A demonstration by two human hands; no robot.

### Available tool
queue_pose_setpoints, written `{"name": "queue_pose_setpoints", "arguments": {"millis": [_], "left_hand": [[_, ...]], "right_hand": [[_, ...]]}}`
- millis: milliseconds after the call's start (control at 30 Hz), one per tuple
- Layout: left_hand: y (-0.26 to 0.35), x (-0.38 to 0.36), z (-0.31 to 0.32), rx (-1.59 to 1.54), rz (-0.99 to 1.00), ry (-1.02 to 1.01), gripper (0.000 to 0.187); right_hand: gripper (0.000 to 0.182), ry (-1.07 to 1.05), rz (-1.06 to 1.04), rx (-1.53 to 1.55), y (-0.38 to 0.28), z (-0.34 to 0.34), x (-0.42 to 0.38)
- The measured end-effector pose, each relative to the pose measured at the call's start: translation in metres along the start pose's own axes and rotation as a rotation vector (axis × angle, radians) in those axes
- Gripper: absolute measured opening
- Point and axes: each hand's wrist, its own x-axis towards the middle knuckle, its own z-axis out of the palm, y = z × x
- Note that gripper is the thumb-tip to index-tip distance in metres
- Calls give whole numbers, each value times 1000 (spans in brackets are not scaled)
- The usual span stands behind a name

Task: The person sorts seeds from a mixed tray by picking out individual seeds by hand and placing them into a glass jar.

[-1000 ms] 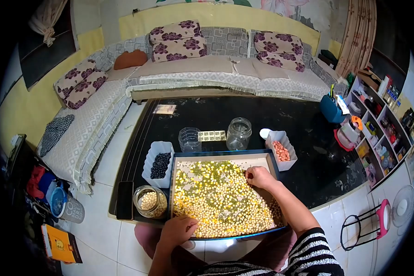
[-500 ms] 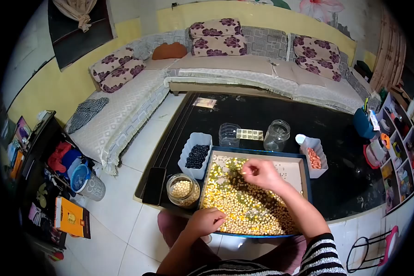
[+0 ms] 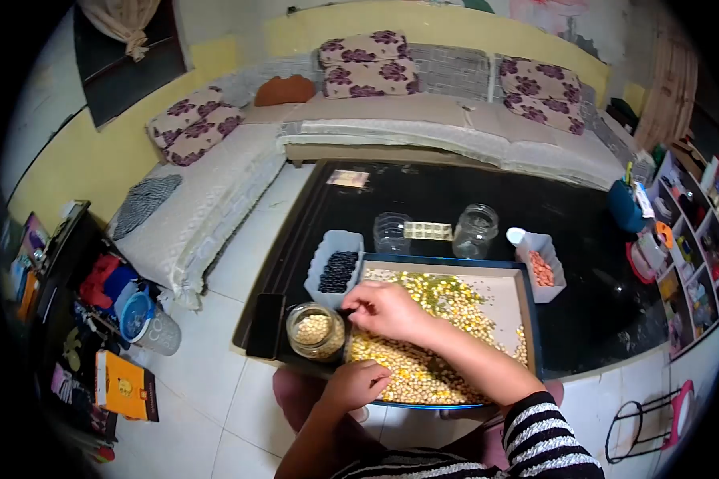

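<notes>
A shallow box (image 3: 503,283) on the black table holds yellow corn kernels, pale round beans and small green grains. My right hand (image 3: 387,310) is over the box's left side, beside the glass jar, its fingers pinched; what they hold, if anything, is too small to name. My left hand (image 3: 358,385) rests at the box's near left edge with its fingers curled together, their contents hidden. The glass jar (image 3: 316,330) holds pale beans and stands left of the box. Behind it is a translucent container (image 3: 335,267) of black beans.
Behind the box stand an empty plastic container (image 3: 392,233), a sectioned tray (image 3: 428,231) and an empty glass jar (image 3: 476,231). A container of pink-red nuts (image 3: 542,269) is at the right. A phone (image 3: 266,326) lies at the table's left edge.
My right hand has moved left and nearer to me, from the box's upper middle to its left side by the jar. My left hand has stayed in place. The camera view has shifted slightly.
</notes>
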Motion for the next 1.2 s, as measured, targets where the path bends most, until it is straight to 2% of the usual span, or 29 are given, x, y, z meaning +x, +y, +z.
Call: {"name": "queue_pose_setpoints", "arguments": {"millis": [67, 200, 333, 533, 700, 867, 933, 1000, 1200], "left_hand": [[0, 1, -1, 0, -10, -6, 11], [3, 2, -4, -33, -19, -13, 13], [5, 2, -6, 10, -58, -37, 13], [3, 2, -4, 36, -69, -52, 14], [0, 1, -1, 45, -72, -36, 15], [1, 1, 0, 50, -24, -16, 14], [3, 1, -2, 54, -63, -36, 13], [3, 1, -2, 48, -66, -34, 13], [3, 2, -3, 54, -65, -33, 12]], "right_hand": [[10, 36, 79, -41, 28, -23, -22], [13, 128, 451, -159, 82, -75, -80], [13, 231, 636, -209, 129, -110, -129], [17, 100, 648, -255, 139, -108, -145], [18, 158, 636, -386, 142, -106, -148], [17, 82, 656, -377, 143, -105, -148], [16, 64, 658, -397, 146, -101, -147], [16, 32, 522, -554, 151, -98, -146], [14, -21, 489, -640, 155, -101, -143]]}}
